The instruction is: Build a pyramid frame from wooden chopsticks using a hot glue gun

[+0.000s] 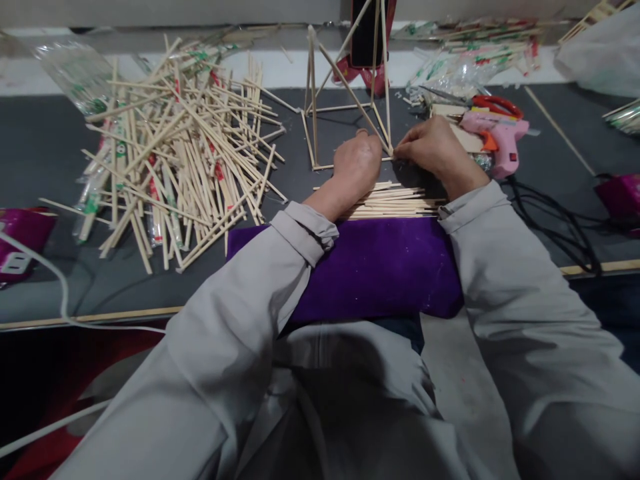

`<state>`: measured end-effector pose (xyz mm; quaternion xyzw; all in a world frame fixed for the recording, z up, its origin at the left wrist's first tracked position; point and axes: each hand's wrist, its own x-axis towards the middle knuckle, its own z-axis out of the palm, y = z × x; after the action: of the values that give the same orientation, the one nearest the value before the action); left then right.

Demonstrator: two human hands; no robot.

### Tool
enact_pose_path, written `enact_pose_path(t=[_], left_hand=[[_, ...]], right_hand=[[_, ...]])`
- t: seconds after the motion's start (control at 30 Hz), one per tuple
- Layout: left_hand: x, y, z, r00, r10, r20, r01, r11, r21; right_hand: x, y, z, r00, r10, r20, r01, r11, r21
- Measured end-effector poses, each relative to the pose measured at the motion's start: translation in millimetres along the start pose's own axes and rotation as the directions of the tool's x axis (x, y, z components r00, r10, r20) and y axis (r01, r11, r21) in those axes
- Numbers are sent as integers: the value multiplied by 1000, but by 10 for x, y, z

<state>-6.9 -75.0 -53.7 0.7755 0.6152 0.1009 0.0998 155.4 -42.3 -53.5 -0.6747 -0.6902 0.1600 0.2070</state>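
A box-like frame of glued wooden chopsticks [343, 107] stands on the dark table, with upright and slanting sticks rising from its square base. My left hand [357, 161] is closed at the front of the frame, beside the lower part of a slanting chopstick [345, 81]. Its fingertips are hidden behind the hand, so what it holds cannot be made out. At the front right corner, the fingers of my right hand [434, 148] pinch the joint where several chopsticks meet. Below both wrists lies a row of loose chopsticks [395, 203] beside a purple cloth [380, 267].
A large heap of chopsticks [185, 153] and wrappers spreads on the left. A pink glue gun [500, 137] and red-handled pliers [495, 105] lie right, with a black cable [555, 210]. A phone [363, 37] stands behind the frame. Plastic packets [465, 67] lie farther back.
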Motion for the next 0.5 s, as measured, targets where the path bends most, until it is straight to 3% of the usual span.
enact_pose_path(t=[0.23,0.5], left_hand=[[13,-15,4,1000,8,2,-8,997,-74],[28,-22,28,1000,15,-10,-15,1000,-9]], right_hand=[[5,-53,-18,999,41,27,-41,999,4],[57,-21,14,997,70,23,-71,996,60]])
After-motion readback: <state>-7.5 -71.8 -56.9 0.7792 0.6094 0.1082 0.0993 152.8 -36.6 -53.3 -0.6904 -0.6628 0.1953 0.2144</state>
